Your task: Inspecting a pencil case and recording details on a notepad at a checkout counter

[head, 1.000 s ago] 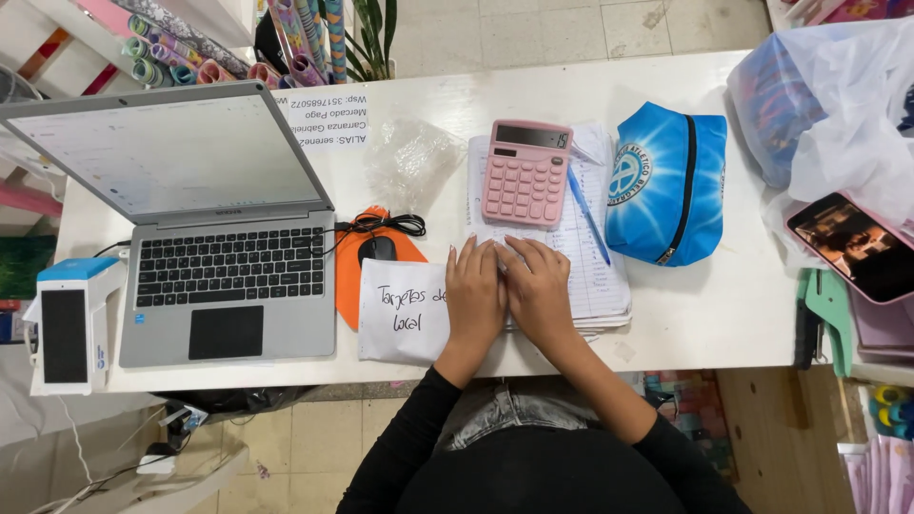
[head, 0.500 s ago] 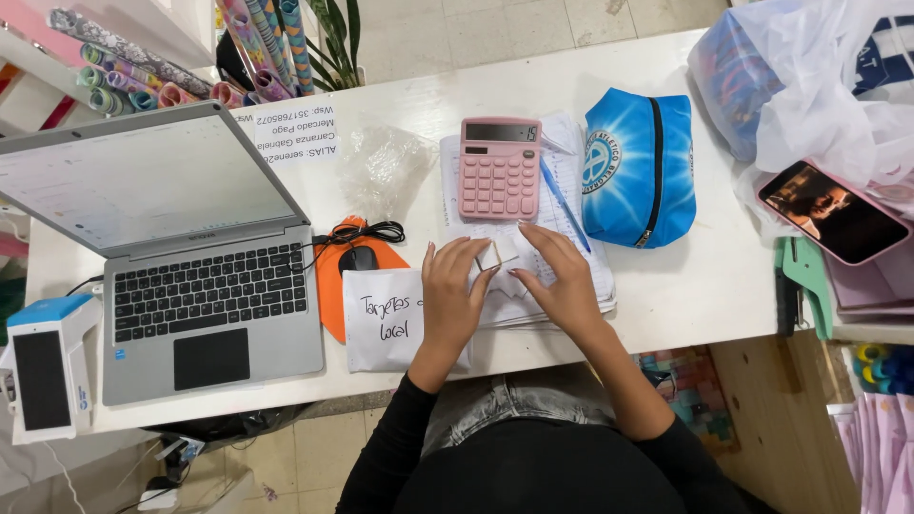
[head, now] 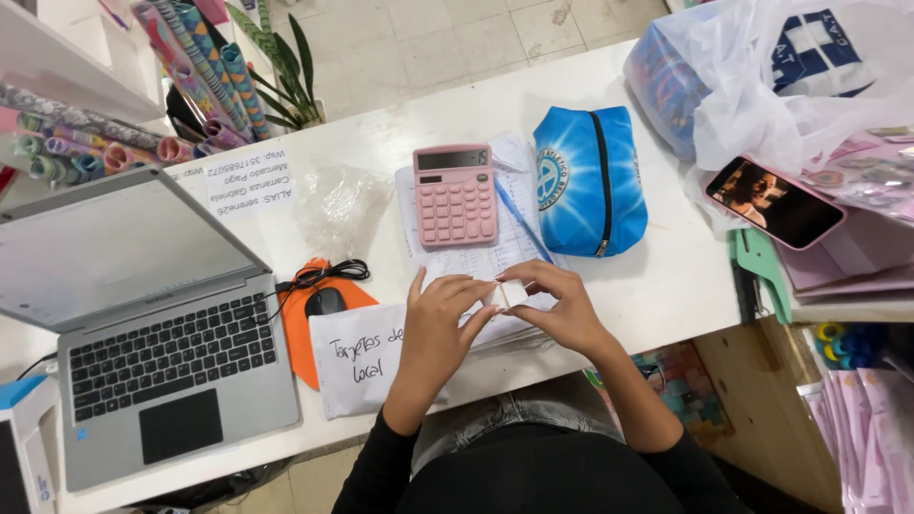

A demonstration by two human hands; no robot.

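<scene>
Holding a small white block [head: 511, 293] between both hands, I pinch it just above the stack of papers [head: 476, 262] on the white surface [head: 666, 276]. My left hand [head: 440, 314] grips its left side with thumb and fingertips, my right hand [head: 562, 309] closes on the other. It is lifted, not set down anywhere yet. A pink calculator [head: 455, 195] lies on the papers beyond, untouched; a handwritten envelope [head: 357, 366] lies by my left wrist.
</scene>
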